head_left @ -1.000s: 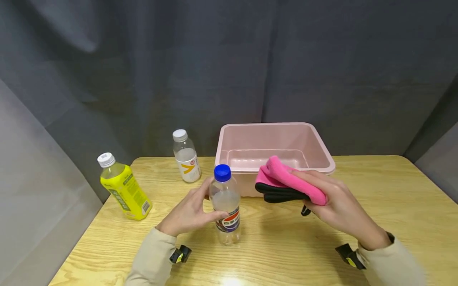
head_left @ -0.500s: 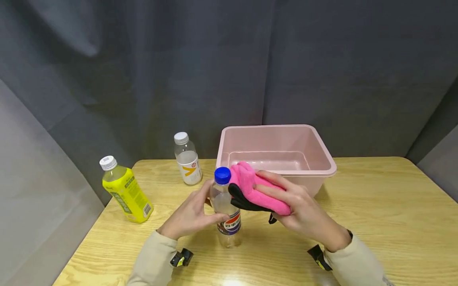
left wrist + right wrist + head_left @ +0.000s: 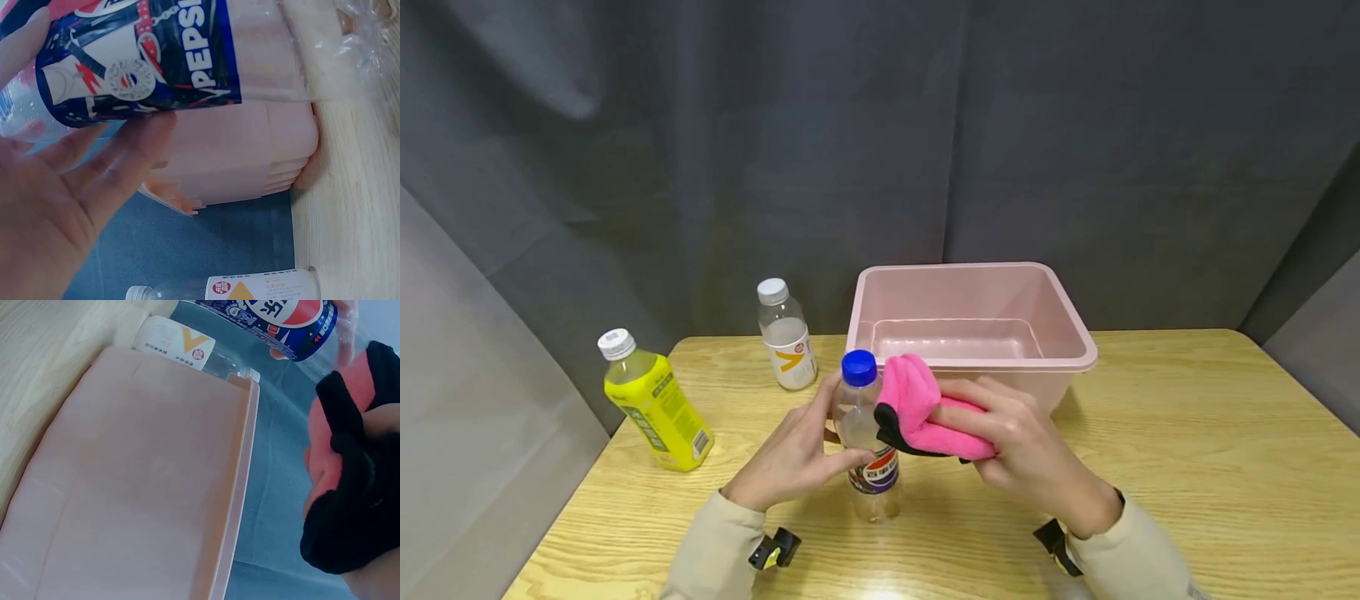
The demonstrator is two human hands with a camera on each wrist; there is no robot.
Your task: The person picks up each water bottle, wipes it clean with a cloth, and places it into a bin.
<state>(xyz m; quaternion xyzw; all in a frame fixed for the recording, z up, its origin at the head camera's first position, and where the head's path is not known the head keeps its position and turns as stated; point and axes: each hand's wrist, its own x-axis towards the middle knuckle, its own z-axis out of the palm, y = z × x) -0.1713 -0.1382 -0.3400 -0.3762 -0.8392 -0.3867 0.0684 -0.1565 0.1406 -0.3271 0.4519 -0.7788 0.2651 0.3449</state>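
My left hand (image 3: 797, 457) holds a clear plastic Pepsi bottle (image 3: 874, 477) with a blue cap, thumb in front and fingers behind. The bottle stands upright on the table, its label (image 3: 144, 59) large in the left wrist view. My right hand (image 3: 1018, 433) grips a folded pink and black cloth (image 3: 917, 398) at the bottle's right side, just below the cap. In the head view the cloth overlaps the bottle's shoulder; whether it presses there I cannot tell. The right wrist view shows the cloth's black side (image 3: 356, 487) bunched in the fingers.
Behind the hands stands a pink plastic bin (image 3: 962, 364). A white-capped bottle with a white label (image 3: 792, 358) is left of it. A yellow-labelled bottle (image 3: 666, 404) stands near the table's (image 3: 1187, 450) left edge. A dark curtain (image 3: 820, 150) hangs behind.
My right hand has carried the cloth leftward from in front of the bin to the Pepsi bottle, then slightly lower. My left hand keeps its hold on the bottle.
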